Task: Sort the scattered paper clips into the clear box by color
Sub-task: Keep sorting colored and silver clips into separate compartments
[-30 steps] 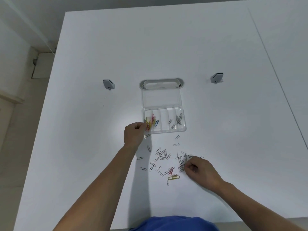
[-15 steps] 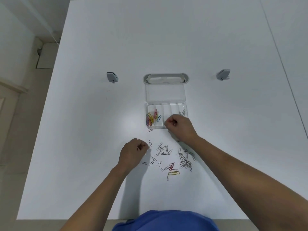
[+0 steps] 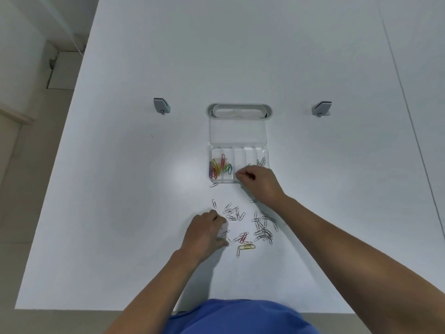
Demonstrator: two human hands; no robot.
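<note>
The clear box [image 3: 263, 150] sits mid-table with its lid [image 3: 238, 131] folded open behind it. Several colored clips [image 3: 218, 167] fill its left compartments and a few silver clips [image 3: 261, 162] lie in the rightmost one. My right hand [image 3: 261, 185] hovers over the box's front right part, thumb and finger pinched together as on a small clip that the fingertips hide. My left hand [image 3: 204, 233] rests on the table at the left of the scattered silver clips [image 3: 263, 230], with thumb and fingers apart around one of them. A red clip [image 3: 243, 237] and a yellow clip [image 3: 245, 247] lie in the scatter.
A grey oval cable port [image 3: 269, 111] sits right behind the lid. Two small grey fittings [image 3: 161, 106] [image 3: 321, 108] flank it. One silver clip [image 3: 213, 185] lies just in front of the box. The table's near edge [image 3: 96, 309] is close to my body.
My right hand went from the silver pile to the box and now stays over it. My left hand left the box, came back toward me and dropped onto the scattered clips.
</note>
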